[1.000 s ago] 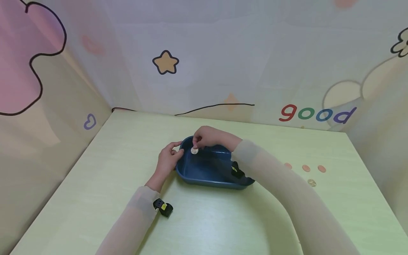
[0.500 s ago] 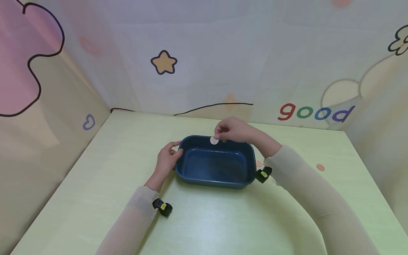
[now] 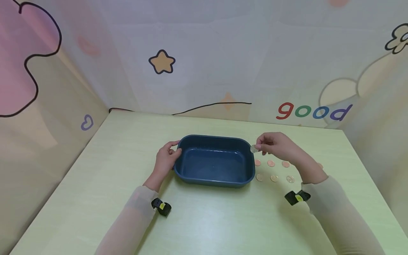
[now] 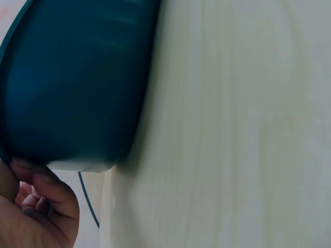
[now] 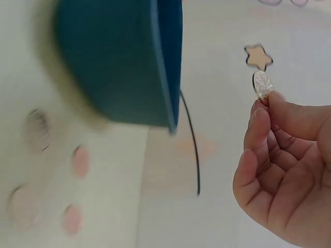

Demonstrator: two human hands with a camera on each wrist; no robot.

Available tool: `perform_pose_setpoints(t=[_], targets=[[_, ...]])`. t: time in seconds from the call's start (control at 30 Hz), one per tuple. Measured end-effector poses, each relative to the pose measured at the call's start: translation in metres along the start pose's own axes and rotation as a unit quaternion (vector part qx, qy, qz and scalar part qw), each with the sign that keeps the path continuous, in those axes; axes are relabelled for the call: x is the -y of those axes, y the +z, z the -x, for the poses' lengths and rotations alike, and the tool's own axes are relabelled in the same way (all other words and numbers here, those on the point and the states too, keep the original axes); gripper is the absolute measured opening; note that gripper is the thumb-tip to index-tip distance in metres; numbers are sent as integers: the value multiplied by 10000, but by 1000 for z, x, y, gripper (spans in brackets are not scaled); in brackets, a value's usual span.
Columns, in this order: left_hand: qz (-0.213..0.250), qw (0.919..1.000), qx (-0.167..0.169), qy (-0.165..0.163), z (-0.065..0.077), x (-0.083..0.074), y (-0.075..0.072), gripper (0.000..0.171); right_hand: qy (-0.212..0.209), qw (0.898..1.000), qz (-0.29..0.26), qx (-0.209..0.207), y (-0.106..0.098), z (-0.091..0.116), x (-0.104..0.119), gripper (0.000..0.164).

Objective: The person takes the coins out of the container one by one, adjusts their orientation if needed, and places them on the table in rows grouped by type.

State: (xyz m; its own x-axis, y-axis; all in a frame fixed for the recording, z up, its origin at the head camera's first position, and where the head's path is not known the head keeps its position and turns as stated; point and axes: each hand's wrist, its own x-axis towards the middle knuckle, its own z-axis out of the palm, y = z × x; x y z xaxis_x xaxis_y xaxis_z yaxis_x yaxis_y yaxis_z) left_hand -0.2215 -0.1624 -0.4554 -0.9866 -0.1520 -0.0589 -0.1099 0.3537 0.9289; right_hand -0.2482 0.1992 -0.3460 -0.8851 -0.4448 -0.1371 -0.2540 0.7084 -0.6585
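A dark blue rectangular plastic basin sits on the table in the head view. My left hand pinches its left rim between thumb and fingers; the left wrist view shows those fingers at the basin's end. Just off the opposite rim, my right hand holds a shiny coin by its edge between thumb and index finger. The right wrist view shows this coin upright and pale gold, the other fingers curled below it. No coins show inside the basin.
Right of the basin, copper-coloured coins lie in a row, one partly hidden by the right wrist. Nearer me is a row of gold and silvery coins. A printed curtain hangs behind the table.
With the coin still pinched, my right hand has travelled from over the basin's left end, along its back, to beyond the right rim. More coins are uncovered. The left hand stays put.
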Motion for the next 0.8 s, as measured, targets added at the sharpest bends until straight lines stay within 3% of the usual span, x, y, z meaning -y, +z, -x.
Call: perform_pose_setpoints(t=[0.33,0.8], targets=[[-1,10000,-14,32,1,-1,-2,43,605,9971,-231,-392,-5,39,-54,26],[246,9994,-29,225,3,-1,-1,43,1432,9859,116,-859,-31,88,-125,31]])
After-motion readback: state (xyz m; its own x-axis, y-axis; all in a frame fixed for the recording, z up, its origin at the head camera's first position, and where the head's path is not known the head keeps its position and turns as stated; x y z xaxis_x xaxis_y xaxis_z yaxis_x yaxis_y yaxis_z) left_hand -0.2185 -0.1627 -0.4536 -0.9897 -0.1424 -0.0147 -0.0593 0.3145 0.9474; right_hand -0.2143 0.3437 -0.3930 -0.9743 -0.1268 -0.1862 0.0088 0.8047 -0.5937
